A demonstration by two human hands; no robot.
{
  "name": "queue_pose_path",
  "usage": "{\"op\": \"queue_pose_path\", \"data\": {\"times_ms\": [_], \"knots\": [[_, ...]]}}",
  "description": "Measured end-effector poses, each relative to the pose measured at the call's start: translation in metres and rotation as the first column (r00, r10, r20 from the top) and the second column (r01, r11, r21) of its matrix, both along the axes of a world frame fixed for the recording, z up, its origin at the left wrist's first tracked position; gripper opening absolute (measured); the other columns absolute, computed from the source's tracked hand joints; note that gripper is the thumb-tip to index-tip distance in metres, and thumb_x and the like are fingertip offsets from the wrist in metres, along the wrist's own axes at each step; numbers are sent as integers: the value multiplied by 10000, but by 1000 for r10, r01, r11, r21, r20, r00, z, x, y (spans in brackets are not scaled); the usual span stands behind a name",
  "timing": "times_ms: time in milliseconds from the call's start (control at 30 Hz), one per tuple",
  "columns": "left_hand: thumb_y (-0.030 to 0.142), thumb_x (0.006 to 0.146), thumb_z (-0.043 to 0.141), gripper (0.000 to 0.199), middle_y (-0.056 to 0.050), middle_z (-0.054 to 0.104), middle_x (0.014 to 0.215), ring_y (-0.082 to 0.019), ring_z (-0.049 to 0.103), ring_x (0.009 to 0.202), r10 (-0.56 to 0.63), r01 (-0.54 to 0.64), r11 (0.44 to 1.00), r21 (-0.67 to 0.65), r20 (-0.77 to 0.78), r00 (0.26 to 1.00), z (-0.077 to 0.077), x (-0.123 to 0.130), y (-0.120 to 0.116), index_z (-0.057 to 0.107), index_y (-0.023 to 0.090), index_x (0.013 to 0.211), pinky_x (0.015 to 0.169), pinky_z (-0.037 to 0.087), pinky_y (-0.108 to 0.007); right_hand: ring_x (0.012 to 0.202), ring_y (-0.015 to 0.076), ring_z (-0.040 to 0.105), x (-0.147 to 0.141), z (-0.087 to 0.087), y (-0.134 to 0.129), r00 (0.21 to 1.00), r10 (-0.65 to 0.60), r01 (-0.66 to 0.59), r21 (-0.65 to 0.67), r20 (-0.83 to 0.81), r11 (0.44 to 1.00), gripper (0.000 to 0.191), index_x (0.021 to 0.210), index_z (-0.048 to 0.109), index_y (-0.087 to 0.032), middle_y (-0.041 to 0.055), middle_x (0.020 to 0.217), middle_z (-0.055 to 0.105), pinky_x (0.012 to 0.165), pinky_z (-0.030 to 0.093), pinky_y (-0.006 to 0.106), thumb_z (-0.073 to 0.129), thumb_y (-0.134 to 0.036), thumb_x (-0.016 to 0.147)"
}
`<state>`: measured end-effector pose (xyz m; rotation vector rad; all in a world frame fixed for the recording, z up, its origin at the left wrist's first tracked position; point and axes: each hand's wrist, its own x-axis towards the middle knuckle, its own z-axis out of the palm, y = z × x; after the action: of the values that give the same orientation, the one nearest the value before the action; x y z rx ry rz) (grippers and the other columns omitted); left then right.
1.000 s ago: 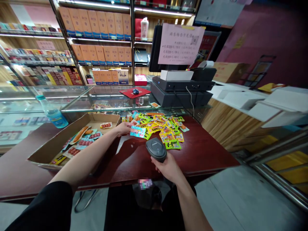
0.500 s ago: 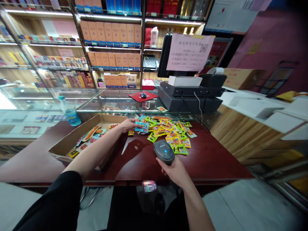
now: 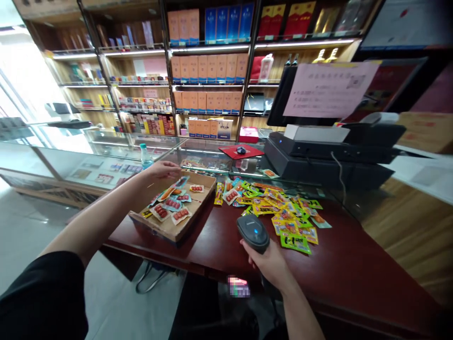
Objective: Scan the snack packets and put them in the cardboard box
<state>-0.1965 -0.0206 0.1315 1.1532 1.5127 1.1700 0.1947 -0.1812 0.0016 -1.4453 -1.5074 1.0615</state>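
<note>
My right hand [image 3: 271, 259] is wrapped round the handle of a dark grey barcode scanner [image 3: 253, 232] with a blue light on its top, held over the front of the dark red table [image 3: 219, 241]. My left hand [image 3: 166, 170] hovers above the far side of a shallow cardboard box [image 3: 208, 196], fingers stretched out with nothing seen in them. Just below its fingertips is a small blue snack packet [image 3: 182, 182]. Several sausage packets [image 3: 172, 203] lie inside the box. To its right spreads a pile of yellow and green snack packets [image 3: 279, 203].
A water bottle [image 3: 146, 157] stands behind the box, partly hidden by my left hand. Beyond the table is a glass display counter [image 3: 166, 147] with a red mat [image 3: 230, 152] and a mouse. A cash register [image 3: 300, 151] with a paper sign [image 3: 329, 89] stands back right.
My left hand has moved left from the packet pile to above the box, and the blue packet it held is now below its fingers. The view has swung left; the scanner stays in my right hand.
</note>
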Motion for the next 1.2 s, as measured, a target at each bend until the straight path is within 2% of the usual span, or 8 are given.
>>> {"op": "queue_pose_path", "data": {"times_ms": [133,300,400,567,800,1033,1100,1200], "knots": [[164,747,814,179,-12,655,660,-90,583,602,-19,16,998,-59,-35,999,-9,-14,-12,667,108,833,612,500,-224,444,161,588,-7,4,2,999,43,-43,26,2,999,342,820,641,-159,25,533,638,438,443,243,703,-490,762],[258,562,930,374,-5,644,645,-115,615,629,-105,103,989,-104,-17,994,-27,14,7,648,121,766,637,547,-265,452,163,600,2,-4,3,1000,17,-17,40,-19,999,339,858,651,-150,29,545,645,435,447,241,702,-477,785],[356,457,959,487,-13,662,689,-123,632,645,-268,267,961,-74,6,963,-40,54,21,664,124,766,633,553,-266,458,165,610,12,-12,1,997,-41,43,47,-62,998,356,893,646,-155,31,579,662,426,451,240,713,-486,781],[441,448,942,531,-15,674,712,-117,622,641,-488,486,870,-81,-10,873,-62,147,41,685,127,790,616,543,-265,457,163,616,33,-17,-8,989,-121,127,70,-87,989,329,842,615,-181,10,562,649,430,461,235,718,-488,784],[413,416,945,505,-7,674,671,-125,611,618,-654,641,753,-151,-67,753,-94,269,49,687,140,753,552,507,-245,452,165,613,66,-10,-29,962,-260,263,35,-79,964,321,861,624,-167,21,564,653,419,444,231,713,-466,784],[438,499,904,460,-1,684,695,-120,612,615,-818,800,574,-172,-92,567,-132,346,33,688,152,787,561,511,-234,478,161,619,96,-16,-42,939,-338,341,50,-61,939,308,810,623,-172,29,592,657,443,465,226,699,-471,809],[431,540,882,430,5,683,687,-121,612,598,-838,820,544,-180,-169,519,-141,362,30,696,163,819,552,494,-227,466,155,606,103,-15,-46,929,-362,366,50,-71,929,316,824,635,-165,28,591,653,435,461,226,702,-474,804],[415,607,842,385,6,684,683,-134,618,593,-814,845,508,-167,-412,409,-147,381,25,724,179,889,557,460,-227,454,156,597,112,-13,-51,914,-401,403,28,-52,915,338,849,656,-156,24,564,642,423,453,228,698,-489,800]]}}
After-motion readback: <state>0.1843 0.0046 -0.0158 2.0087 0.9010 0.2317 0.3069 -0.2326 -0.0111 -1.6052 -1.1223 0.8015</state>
